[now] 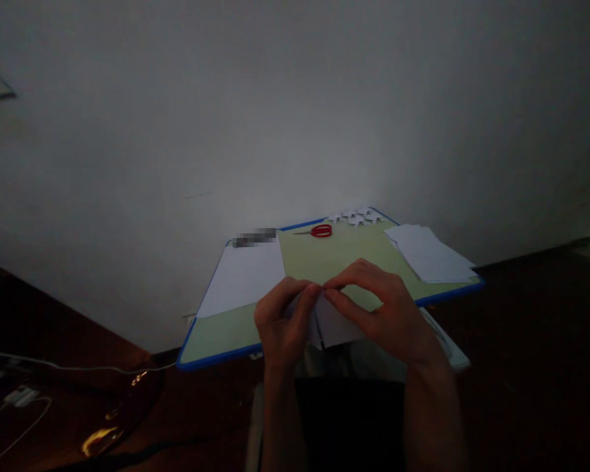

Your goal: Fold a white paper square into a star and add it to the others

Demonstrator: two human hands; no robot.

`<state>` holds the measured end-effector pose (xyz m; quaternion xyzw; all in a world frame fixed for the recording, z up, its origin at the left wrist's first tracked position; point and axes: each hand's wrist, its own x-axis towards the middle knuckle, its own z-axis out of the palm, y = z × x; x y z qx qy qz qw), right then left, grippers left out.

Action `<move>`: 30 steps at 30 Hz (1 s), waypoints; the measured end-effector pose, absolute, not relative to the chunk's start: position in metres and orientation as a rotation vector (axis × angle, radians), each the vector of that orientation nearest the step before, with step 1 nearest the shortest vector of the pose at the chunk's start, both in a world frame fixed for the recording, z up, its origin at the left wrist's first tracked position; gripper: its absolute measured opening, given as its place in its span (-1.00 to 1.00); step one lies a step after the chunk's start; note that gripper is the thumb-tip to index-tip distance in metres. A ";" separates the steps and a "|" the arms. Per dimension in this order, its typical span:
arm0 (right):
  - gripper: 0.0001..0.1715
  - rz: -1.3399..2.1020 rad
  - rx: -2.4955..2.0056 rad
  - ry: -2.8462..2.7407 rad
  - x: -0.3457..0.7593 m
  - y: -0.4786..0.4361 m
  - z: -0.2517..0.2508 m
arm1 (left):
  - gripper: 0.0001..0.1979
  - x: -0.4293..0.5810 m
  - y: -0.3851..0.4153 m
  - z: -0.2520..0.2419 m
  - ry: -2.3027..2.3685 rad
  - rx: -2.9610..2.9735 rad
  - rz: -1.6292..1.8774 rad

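A piece of white paper hangs between my hands at the near edge of the table, with a dark slit or gap down its left part. My left hand pinches its upper edge between thumb and fingers. Close beside it, my right hand pinches the same edge with thumb and forefinger, the fingertips almost touching those of the left. Beyond the hands, red-handled scissors lie on the table, blades pointing left. Several white cut-out paper stars rest at the back right corner.
The pale green table has a blue rim and stands against a grey wall. A white sheet lies on its left, below a blurred-out strip. A stack of white paper sits at the right. A white cable runs at lower left.
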<state>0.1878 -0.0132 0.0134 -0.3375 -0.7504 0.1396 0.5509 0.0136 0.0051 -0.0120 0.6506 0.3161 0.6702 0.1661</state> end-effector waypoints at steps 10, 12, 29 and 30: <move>-0.83 0.380 -0.804 -1.855 0.189 -0.006 0.011 | -0.82 0.011 0.001 -0.010 1.125 1.741 2.051; -0.81 0.446 -0.792 -1.866 0.196 -0.004 0.010 | -0.82 0.010 0.001 -0.011 1.193 1.622 2.129; -0.80 0.506 -0.808 -1.737 0.219 0.000 0.001 | -0.77 0.001 0.009 -0.004 1.315 1.148 2.467; -0.80 0.498 -0.822 -1.704 0.220 0.001 -0.001 | -0.75 0.000 0.011 -0.003 1.315 1.117 2.484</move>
